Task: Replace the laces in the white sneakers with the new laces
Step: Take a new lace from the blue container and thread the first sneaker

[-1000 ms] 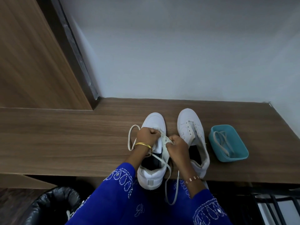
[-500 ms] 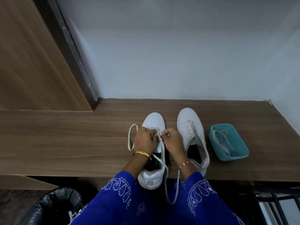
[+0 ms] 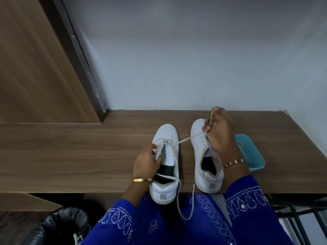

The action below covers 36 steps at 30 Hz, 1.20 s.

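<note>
Two smooth white sneakers stand side by side on the wood-grain desk [image 3: 70, 152], toes toward the grey wall, heels at or just past the near edge. The left sneaker [image 3: 165, 161] has a rounded toe cap, a black insole and a grey tab at the heel. The right sneaker [image 3: 203, 156] shows small perforations on its side panel and a dark opening.

The lace [image 3: 184, 139] is flat, woven and off-white. It runs taut from the top eyelets of the left sneaker, across the gap between the shoes, up to your right hand. A second length trails over the left sneaker's collar and hangs in a loop below the desk edge.

Your left hand [image 3: 146, 161] rests on the left sneaker at the eyelet row, fingers curled around the edge of the upper (gold bangle at the wrist). Your right hand [image 3: 219, 133] is raised over the toe of the right sneaker, pinching the lace between thumb and fingers, its end sticking up past the knuckles.

A teal plastic tray [image 3: 254, 152] sits just beyond the right sneaker, partly hidden by your right forearm.
</note>
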Tool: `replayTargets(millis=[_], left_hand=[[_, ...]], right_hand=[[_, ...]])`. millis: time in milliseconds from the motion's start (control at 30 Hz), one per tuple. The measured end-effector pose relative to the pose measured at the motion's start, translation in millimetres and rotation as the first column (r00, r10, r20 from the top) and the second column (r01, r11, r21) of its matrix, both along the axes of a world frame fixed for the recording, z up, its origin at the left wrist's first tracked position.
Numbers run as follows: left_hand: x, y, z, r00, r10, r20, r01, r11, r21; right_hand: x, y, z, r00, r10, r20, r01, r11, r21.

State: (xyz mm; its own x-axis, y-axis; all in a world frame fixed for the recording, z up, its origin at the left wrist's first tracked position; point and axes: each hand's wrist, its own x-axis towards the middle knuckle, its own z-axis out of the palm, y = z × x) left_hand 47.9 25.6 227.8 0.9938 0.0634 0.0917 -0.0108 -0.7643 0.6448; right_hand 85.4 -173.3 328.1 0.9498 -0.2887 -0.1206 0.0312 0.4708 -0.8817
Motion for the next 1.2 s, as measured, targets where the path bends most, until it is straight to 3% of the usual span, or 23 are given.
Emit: replayTargets(millis=[67,133,233,333,433,500,600,700,767,833,900,967,1000,1033,1200], left_hand=[[0,-2,2,0.999,-0.005,-0.041,0.004,1.0,-0.026],[1,-4,2,0.997,-0.046,-0.065,0.047,0.999,0.01],[0,-5,3,0.99,-0.11,-0.085,0.113,0.993,0.04],[-4,-2,0,0.984,-0.151,-0.091,0.155,0.987,0.038],[-6,-1,-2,0.99,-0.116,-0.08,0.119,0.992,0.036],[-6,-3,-2,0.992,-0.106,-0.068,0.11,0.993,0.051],[-6,-4,-3,0.992,-0.102,-0.069,0.108,0.991,0.08],[-6,-3,-5,0.991,-0.091,-0.096,0.099,0.992,0.08],[-6,-3,-5,0.991,-0.082,-0.103,0.089,0.994,0.069],[-6,-3,-5,0.991,-0.08,-0.109,0.088,0.994,0.067],[-7,-3,-5,0.991,-0.078,-0.108,0.086,0.994,0.063],[-7,-3,-5,0.99,-0.082,-0.112,0.09,0.994,0.066],[-7,-3,-5,0.99,-0.082,-0.115,0.091,0.993,0.074],[-7,-3,-4,0.99,-0.083,-0.115,0.093,0.993,0.079],[-7,-2,-4,0.99,-0.086,-0.114,0.094,0.993,0.072]], right_hand=[[-5,13,-5,0.986,0.077,-0.149,-0.127,0.922,-0.365],[-7,30,-25,0.924,0.151,-0.352,-0.352,0.696,-0.625],[-6,49,-62,0.837,0.191,-0.512,-0.543,0.399,-0.739],[-9,58,-86,0.879,0.094,-0.467,-0.476,0.221,-0.851],[-9,60,-86,0.915,0.059,-0.399,-0.403,0.129,-0.906],[-8,56,-78,0.92,0.076,-0.384,-0.391,0.206,-0.897],[-17,47,-42,0.952,0.183,-0.247,-0.307,0.561,-0.769],[-32,41,2,0.977,0.207,0.055,-0.156,0.865,-0.476],[-38,37,19,0.95,0.225,0.219,-0.163,0.95,-0.266],[-41,33,22,0.926,0.293,0.237,-0.227,0.936,-0.27],[-39,30,15,0.954,0.3,-0.019,-0.269,0.821,-0.503],[-36,32,1,0.9,0.249,-0.357,-0.435,0.513,-0.74],[-35,36,-8,0.879,0.202,-0.432,-0.477,0.369,-0.798],[-33,40,-20,0.887,0.149,-0.438,-0.463,0.28,-0.841],[-20,66,-68,0.925,0.055,-0.375,-0.379,0.082,-0.922]])
